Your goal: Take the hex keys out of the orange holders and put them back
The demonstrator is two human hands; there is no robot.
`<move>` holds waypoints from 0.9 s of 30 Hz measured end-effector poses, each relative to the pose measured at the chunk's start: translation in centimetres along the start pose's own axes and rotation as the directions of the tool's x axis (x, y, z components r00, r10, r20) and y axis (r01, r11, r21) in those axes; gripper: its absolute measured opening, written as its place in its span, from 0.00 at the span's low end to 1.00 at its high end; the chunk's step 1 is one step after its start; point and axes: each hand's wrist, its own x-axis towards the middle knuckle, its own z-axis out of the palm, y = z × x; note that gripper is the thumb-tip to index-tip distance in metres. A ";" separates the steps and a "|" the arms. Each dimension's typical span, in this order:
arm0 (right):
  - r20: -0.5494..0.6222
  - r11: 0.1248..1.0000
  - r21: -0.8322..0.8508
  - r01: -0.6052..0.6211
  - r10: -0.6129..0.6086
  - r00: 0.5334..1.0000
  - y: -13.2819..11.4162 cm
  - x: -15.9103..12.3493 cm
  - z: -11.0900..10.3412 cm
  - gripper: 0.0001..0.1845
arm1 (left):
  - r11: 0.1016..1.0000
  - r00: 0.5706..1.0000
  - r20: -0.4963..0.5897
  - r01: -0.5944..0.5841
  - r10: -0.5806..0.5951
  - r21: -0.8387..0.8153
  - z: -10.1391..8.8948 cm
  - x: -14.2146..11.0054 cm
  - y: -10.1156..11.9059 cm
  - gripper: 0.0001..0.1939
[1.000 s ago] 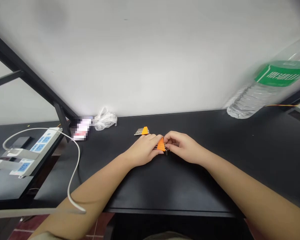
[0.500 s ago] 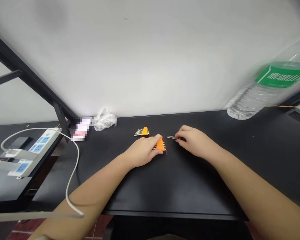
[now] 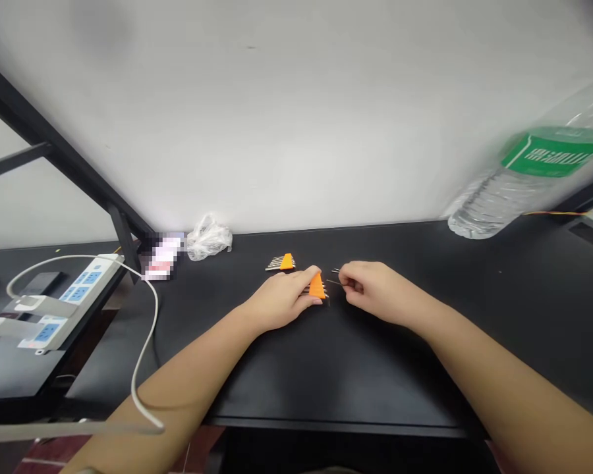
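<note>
My left hand [image 3: 289, 293] is closed round an orange hex key holder [image 3: 317, 286], thumb and fingers at its two ends. Several metal keys run through the holder, partly hidden by the hand. My right hand [image 3: 370, 289] pinches a thin hex key [image 3: 334, 282], whose free end points left, just short of the holder. More thin metal keys [image 3: 335, 270] show past the right fingertips; whether they lie on the table or are held I cannot tell. Behind the left hand lies a second orange holder [image 3: 287, 261], its row of keys pointing left.
On the black table [image 3: 350, 375] a crumpled clear plastic bag [image 3: 209, 238] lies by the wall. A large water bottle [image 3: 518, 178] stands at the right back. To the left are a power strip [image 3: 74, 299] with plugs and a white cable [image 3: 148, 342] looping over my left forearm.
My right hand has moved slightly left and nearer me, and one thin key now sticks out of its pinch toward the holder. My left hand keeps its place on the holder.
</note>
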 end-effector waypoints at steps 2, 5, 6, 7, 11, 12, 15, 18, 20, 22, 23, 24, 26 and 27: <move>-0.039 0.997 0.061 0.045 -0.043 0.998 -0.1 0.0 -0.1 0.06 | 1.000 1.000 -0.006 -0.006 0.006 -0.018 0.0 0.0 -0.1 0.19; -0.078 0.991 0.094 0.094 -0.087 0.993 0.0 -0.1 -0.2 0.06 | 0.999 1.000 -0.019 -0.020 0.020 -0.032 0.1 0.0 -0.3 0.20; -0.089 0.990 0.097 0.105 -0.097 0.991 0.0 -0.1 -0.2 0.06 | 0.999 0.999 -0.022 -0.026 0.025 -0.032 0.1 0.0 -0.3 0.20; -0.098 0.989 0.098 0.114 -0.105 0.990 0.1 -0.1 -0.2 0.06 | 0.999 0.999 -0.024 -0.030 0.030 -0.029 0.1 0.0 -0.4 0.21; -0.106 0.985 0.091 0.149 -0.140 0.985 0.3 -0.3 -0.4 0.08 | 0.999 0.999 -0.025 -0.043 0.043 -0.009 0.2 -0.1 -0.6 0.23; -0.103 0.984 0.082 0.158 -0.149 0.983 0.3 -0.3 -0.4 0.09 | 0.999 0.999 -0.024 -0.046 0.045 -0.005 0.2 -0.1 -0.6 0.24; -0.112 0.988 0.022 0.154 -0.151 0.982 0.3 -0.5 -0.1 0.12 | 0.999 0.999 -0.023 -0.048 0.048 0.001 0.2 0.0 -0.8 0.23; -0.152 0.990 -0.058 0.127 -0.135 0.979 -0.2 -0.7 0.4 0.14 | 0.999 0.998 -0.035 -0.046 0.045 -0.005 0.3 0.1 -0.9 0.22; -0.169 0.987 -0.099 0.126 -0.141 0.975 -0.8 -0.7 0.7 0.16 | 0.999 0.998 -0.041 -0.051 0.051 -0.010 0.4 0.2 -0.9 0.22; -0.173 0.986 -0.087 0.143 -0.156 0.972 -1.4 -0.5 0.9 0.16 | 0.998 0.996 -0.051 -0.067 0.066 -0.008 0.4 0.2 -0.7 0.22; -0.182 0.987 -0.043 0.156 -0.161 0.970 -1.7 -0.4 1.0 0.16 | 0.997 0.995 -0.061 -0.080 0.080 -0.006 0.4 0.2 -0.6 0.22; -0.200 0.985 0.028 0.168 -0.159 0.967 -1.9 -0.3 1.1 0.15 | 0.995 0.992 -0.075 -0.097 0.097 -0.003 0.4 0.2 -0.5 0.21; -0.240 0.958 0.234 0.167 -0.109 0.965 -2.0 0.0 1.2 0.13 | 0.991 0.986 -0.103 -0.132 0.132 0.001 0.3 0.1 -0.2 0.19; -0.242 0.922 0.357 0.149 -0.063 0.968 -1.9 0.2 1.3 0.11 | 0.989 0.983 -0.109 -0.144 0.144 0.005 0.3 0.1 -0.1 0.18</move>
